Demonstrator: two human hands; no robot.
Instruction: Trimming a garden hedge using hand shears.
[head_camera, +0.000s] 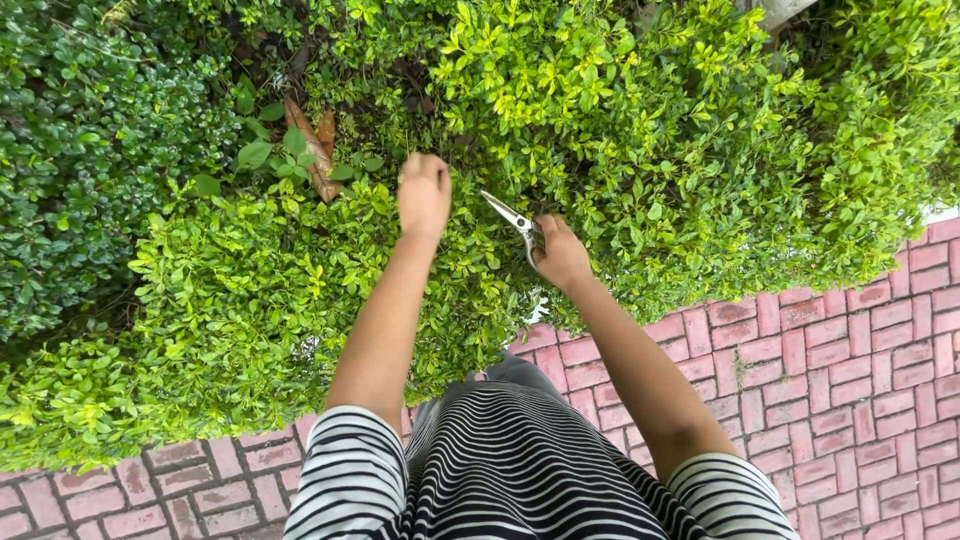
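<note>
A dense bright-green hedge (640, 140) fills the upper view. My left hand (424, 193) reaches into its leaves with the fingers closed around a sprig of the hedge; what lies inside the fist is hidden. My right hand (560, 252) grips the handles of metal pruning shears (512, 220), whose blades point up and left toward the left hand. The blades sit just right of the left hand, apart from it. Both arms come from a black-and-white striped shirt (510, 470).
A darker green bush (90, 150) stands at the left. Dry brown leaves (312, 150) lie in the hedge above the left hand. Red brick paving (850, 380) runs along the hedge's near side, right and lower left.
</note>
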